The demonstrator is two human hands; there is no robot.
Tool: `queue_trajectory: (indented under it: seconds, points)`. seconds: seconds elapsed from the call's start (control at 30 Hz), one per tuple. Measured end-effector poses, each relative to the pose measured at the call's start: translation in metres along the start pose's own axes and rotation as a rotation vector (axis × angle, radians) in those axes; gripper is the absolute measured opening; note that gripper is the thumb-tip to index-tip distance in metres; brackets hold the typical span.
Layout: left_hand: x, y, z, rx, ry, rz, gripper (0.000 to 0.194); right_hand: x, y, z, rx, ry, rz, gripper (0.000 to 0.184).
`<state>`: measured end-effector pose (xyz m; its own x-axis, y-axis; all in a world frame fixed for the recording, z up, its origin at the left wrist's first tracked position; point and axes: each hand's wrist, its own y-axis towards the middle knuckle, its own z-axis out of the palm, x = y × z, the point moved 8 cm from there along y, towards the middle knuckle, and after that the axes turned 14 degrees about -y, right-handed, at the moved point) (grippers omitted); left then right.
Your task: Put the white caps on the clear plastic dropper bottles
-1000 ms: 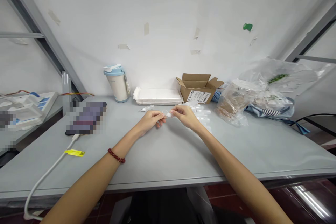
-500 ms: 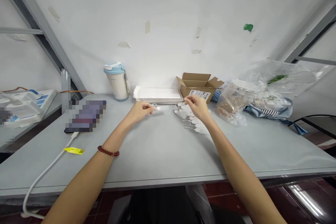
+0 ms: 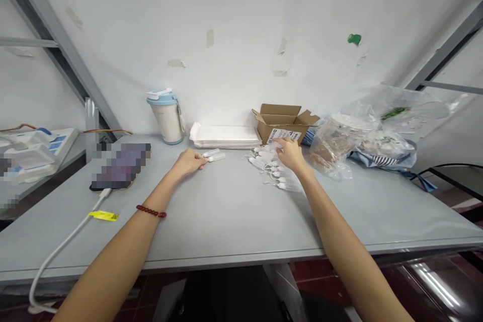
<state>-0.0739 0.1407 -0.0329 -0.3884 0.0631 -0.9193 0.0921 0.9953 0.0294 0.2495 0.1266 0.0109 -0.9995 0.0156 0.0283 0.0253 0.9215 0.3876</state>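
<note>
**Q:** What lies nearest?

**A:** Two bare arms reach across a pale grey desk (image 3: 241, 211). A red bead bracelet (image 3: 151, 211) circles the left forearm. Toward the left, a white cable (image 3: 64, 246) with a yellow tag (image 3: 103, 216) runs to a pixelated phone (image 3: 121, 166).

**Q:** What has just changed?

**A:** The hands have drawn apart. Half a second ago, they were close together, working at thin white cords. Now the left hand (image 3: 188, 162) has moved left, and two clear plastic vials (image 3: 213, 155) lie side by side just past its fingertips. One of them seems newly set down there.

**Q:** And the grip?

**A:** The left hand's grip is narrow, its fingers loosely curled, but I cannot tell whether it is pinching anything. The right hand (image 3: 290, 155) is open, fingers spread, and holds nothing visible. It hovers at the far end of a pile of clear plastic vials (image 3: 266, 163) with white cords.

**Q:** What lies beyond?

**A:** Against the white wall stand a blue-lidded tumbler (image 3: 166, 123), stacked white trays (image 3: 224, 137), an open cardboard box (image 3: 281, 123), and a crumpled plastic bag (image 3: 334, 143).
</note>
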Motion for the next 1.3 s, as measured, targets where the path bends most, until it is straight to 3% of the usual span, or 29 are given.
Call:
queue_trajectory:
  seconds: [0.23,0.3,0.4,0.5,0.63,0.77,0.93,1.03,1.13,1.3]
  points:
    - [-0.002,-0.003,-0.01,-0.195,0.18,-0.02,0.026,-0.005,0.005,0.01,-0.009,0.125,0.03,0.039]
    - [-0.005,-0.005,-0.013,-0.259,0.262,0.006,0.022,-0.007,0.006,0.01,-0.018,0.134,0.044,0.038]
    - [-0.013,-0.007,-0.009,-0.3,0.388,0.108,0.031,-0.009,0.006,0.004,-0.063,0.19,0.059,0.035]
    - [-0.02,-0.01,0.004,-0.261,0.451,0.231,0.041,-0.01,0.005,-0.007,-0.119,0.265,0.074,0.034]
    - [-0.014,-0.007,0.02,-0.162,0.454,0.262,0.043,-0.01,0.002,-0.022,-0.188,0.343,0.108,0.033]
    - [-0.013,-0.003,0.02,-0.173,0.432,0.303,0.037,-0.003,-0.001,-0.032,-0.226,0.462,0.131,0.032]
    - [-0.029,-0.011,0.014,-0.267,0.337,0.349,0.035,0.023,-0.009,-0.026,-0.107,0.7,0.103,0.029]
    - [-0.044,-0.019,0.026,-0.159,0.176,0.362,0.033,0.044,-0.015,-0.023,-0.035,0.786,0.028,0.029]
    - [-0.057,-0.028,0.034,-0.129,0.09,0.381,0.032,0.058,-0.021,-0.022,-0.003,0.815,-0.019,0.029]
    - [-0.061,-0.034,0.048,-0.005,-0.056,0.342,0.033,0.071,-0.027,-0.021,0.033,0.828,-0.069,0.027]
